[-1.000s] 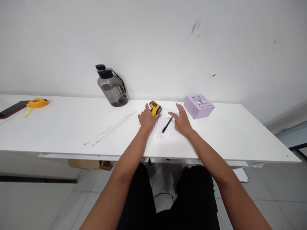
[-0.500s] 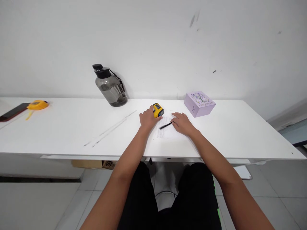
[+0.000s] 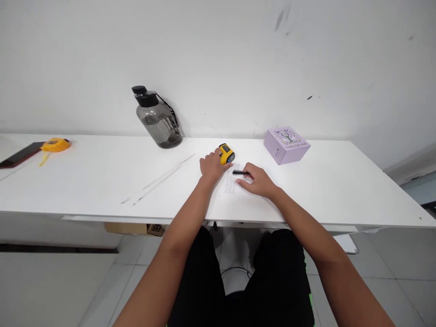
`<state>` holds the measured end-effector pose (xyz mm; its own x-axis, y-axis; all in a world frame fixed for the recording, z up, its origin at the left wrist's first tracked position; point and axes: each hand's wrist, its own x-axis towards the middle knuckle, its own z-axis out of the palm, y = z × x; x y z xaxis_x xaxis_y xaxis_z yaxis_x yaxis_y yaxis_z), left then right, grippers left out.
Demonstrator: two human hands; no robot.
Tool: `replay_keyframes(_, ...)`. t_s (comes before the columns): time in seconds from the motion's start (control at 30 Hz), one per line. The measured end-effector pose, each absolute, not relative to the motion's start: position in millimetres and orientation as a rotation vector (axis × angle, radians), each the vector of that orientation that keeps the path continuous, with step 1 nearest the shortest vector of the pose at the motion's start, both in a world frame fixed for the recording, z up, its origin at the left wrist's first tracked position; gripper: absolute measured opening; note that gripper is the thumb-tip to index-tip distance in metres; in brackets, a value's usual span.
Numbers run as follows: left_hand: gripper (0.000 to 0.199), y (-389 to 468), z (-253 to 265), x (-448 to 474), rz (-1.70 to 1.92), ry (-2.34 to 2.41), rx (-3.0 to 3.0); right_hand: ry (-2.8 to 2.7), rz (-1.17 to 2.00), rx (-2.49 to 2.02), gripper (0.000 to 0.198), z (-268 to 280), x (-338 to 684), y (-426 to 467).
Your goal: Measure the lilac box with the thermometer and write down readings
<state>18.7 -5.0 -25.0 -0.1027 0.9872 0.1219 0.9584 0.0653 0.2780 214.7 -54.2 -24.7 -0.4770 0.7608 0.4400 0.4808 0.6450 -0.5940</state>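
From my end I have the left hand at the yellow tool, which lies on the desk between its back and front edges, nearer the back. My fingers lie along its left side and my thumb reaches round to its near end; I cannot tell whether they squeeze it. My right hand has the pen by one end in curled fingers, roughly level and pointing left, with the thumb apart below it. Under the pen is handwriting on a sheet, its borders hard for me to make out. The bottle is by the back edge, left of my hands; the purple box is near that edge on the right. Towards the desk's left end lies the tape.
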Motion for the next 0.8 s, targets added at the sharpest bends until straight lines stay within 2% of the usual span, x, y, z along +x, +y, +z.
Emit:
replay_keyframes(0.1,0.075,-6,-24,20,0.428,2.233,2.034,-2.041,0.467,-0.737,0.043,-29,207,-55)
replay_keyframes(0.2,0.075,-7,-23,21,0.418,2.241,2.033,-1.875,0.532,-0.66,0.044,-33,203,-54)
replay_keyframes(0.4,0.073,-8,-21,21,0.439,2.227,2.046,-1.686,1.017,-0.859,0.059,-38,204,-54)
replay_keyframes(0.57,0.073,-8,-20,21,0.4,2.224,2.04,-1.662,0.935,-1.185,0.048,-39,199,-54)
replay_keyframes(0.8,0.074,-8,-20,21,0.401,2.21,2.04,-1.719,0.974,-1.288,0.041,-41,196,-49)
